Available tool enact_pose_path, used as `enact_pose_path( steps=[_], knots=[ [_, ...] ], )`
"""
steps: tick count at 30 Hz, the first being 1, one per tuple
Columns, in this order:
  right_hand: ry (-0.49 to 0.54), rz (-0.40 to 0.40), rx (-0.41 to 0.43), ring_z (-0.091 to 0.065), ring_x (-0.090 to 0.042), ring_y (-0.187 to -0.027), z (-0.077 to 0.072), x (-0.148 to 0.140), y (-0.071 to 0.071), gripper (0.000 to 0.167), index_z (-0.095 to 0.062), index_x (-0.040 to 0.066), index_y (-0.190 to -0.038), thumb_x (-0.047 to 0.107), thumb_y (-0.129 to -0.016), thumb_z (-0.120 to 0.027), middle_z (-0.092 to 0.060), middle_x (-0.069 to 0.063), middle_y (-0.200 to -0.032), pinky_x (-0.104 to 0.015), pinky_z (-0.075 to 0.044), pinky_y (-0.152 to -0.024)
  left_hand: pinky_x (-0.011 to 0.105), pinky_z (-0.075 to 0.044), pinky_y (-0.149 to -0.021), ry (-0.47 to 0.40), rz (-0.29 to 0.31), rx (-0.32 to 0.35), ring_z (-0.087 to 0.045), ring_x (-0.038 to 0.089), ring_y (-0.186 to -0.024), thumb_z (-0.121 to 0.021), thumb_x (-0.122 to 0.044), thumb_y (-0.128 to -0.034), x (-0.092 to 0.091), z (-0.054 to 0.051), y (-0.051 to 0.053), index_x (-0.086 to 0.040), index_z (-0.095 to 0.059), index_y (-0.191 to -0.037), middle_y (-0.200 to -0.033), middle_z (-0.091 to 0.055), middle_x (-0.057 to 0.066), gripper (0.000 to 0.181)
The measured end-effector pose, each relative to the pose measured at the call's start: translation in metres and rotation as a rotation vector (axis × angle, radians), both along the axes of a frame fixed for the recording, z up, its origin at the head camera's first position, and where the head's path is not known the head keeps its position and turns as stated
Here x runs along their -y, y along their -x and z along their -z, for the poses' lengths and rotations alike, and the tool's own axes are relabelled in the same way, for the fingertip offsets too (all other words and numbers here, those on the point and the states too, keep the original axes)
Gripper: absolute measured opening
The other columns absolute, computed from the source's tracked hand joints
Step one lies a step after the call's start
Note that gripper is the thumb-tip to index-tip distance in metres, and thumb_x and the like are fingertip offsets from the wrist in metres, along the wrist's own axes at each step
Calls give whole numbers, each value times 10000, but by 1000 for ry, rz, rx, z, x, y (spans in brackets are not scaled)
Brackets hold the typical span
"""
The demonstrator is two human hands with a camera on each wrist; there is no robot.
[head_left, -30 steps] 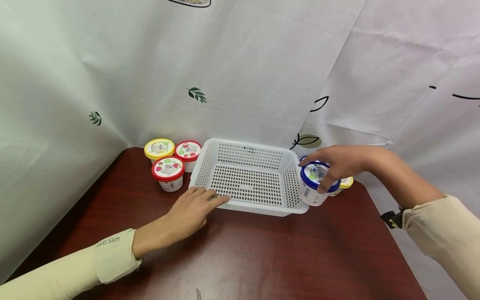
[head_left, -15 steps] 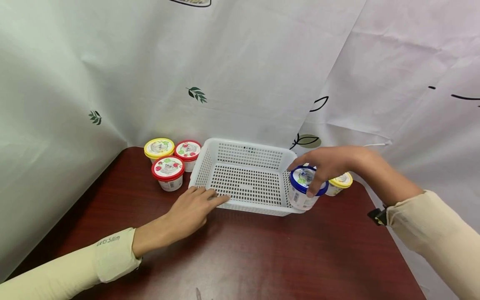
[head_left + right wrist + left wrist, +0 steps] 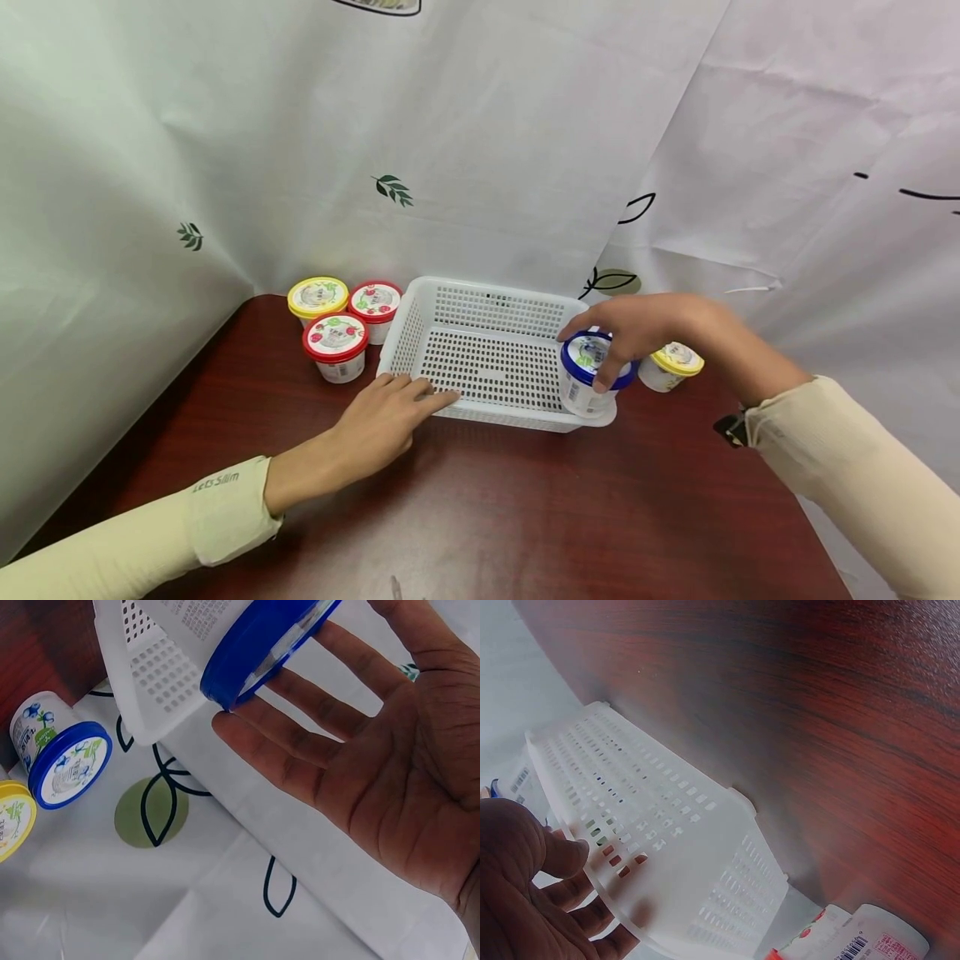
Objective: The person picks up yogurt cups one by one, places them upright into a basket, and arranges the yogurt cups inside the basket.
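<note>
My right hand (image 3: 637, 327) grips a white tub with a blue lid (image 3: 581, 396) by the lid's edge. The tub is upright, over the right end of a white perforated plastic basket (image 3: 487, 354); whether it touches the bottom I cannot tell. In the right wrist view the fingers (image 3: 281, 742) lie along the rim of the blue lid (image 3: 259, 652). My left hand (image 3: 378, 425) holds the basket's near left rim. The left wrist view shows its thumb (image 3: 564, 859) on the near side of the basket wall (image 3: 682, 855), with the other fingers beyond the rim.
Left of the basket stand two red-lidded tubs (image 3: 335, 354) and a yellow-lidded tub (image 3: 318, 297). Right of it stand another yellow-lidded tub (image 3: 670, 367) and a second blue-lidded tub (image 3: 60, 750). A white patterned cloth (image 3: 495, 167) hangs behind the dark red table (image 3: 495, 517).
My right hand has carried the blue-lidded tub leftward, from beside the basket's right wall to over its right end. The yellow-lidded tub on the right shows more now. My left hand stays put.
</note>
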State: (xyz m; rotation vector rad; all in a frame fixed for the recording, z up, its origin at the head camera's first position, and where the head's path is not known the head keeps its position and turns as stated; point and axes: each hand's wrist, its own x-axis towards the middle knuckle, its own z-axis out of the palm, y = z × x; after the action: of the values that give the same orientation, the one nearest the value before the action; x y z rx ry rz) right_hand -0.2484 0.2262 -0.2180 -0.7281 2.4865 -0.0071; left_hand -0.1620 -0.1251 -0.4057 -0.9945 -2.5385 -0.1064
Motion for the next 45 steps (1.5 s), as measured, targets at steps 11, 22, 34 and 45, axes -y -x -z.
enact_pose_path(
  steps=[11,22,34,45],
  knots=[
    [4,9,-17,-617,-334,-1394,10,8,7,845,-637,292,-1604,399,-843,-990,-644,-132,-1584,-539,-620,-1072,450,-605,-909,3,-2,1,-734,286,-1004,-859,9,-847,0,1,0,-244,-762,-1442,-1145,-778,40,655],
    [-15,53,-28,-623,-318,-1395,24,11,15,855,-638,312,-1602,397,-831,-998,-651,-122,-1579,-533,-611,-1085,438,-598,-895,-6,7,-26,-726,278,-980,-843,34,-820,1,4,1,-241,-765,-1431,-1113,-765,30,675],
    [-6,64,2,-612,-296,-1431,41,21,19,860,-629,337,-1611,384,-837,-1000,-630,-94,-1615,-528,-571,-1144,438,-604,-896,-5,6,-33,-730,277,-983,-845,28,-831,0,3,0,-242,-767,-1428,-1116,-768,33,661],
    [4,66,-5,-695,-232,-1289,56,25,24,836,-649,297,-1596,325,-840,-1003,-694,-90,-1509,-493,-606,-1100,446,-609,-908,-7,6,-28,-735,285,-999,-857,27,-826,0,2,0,-239,-766,-1435,-1134,-778,37,671]
  ],
)
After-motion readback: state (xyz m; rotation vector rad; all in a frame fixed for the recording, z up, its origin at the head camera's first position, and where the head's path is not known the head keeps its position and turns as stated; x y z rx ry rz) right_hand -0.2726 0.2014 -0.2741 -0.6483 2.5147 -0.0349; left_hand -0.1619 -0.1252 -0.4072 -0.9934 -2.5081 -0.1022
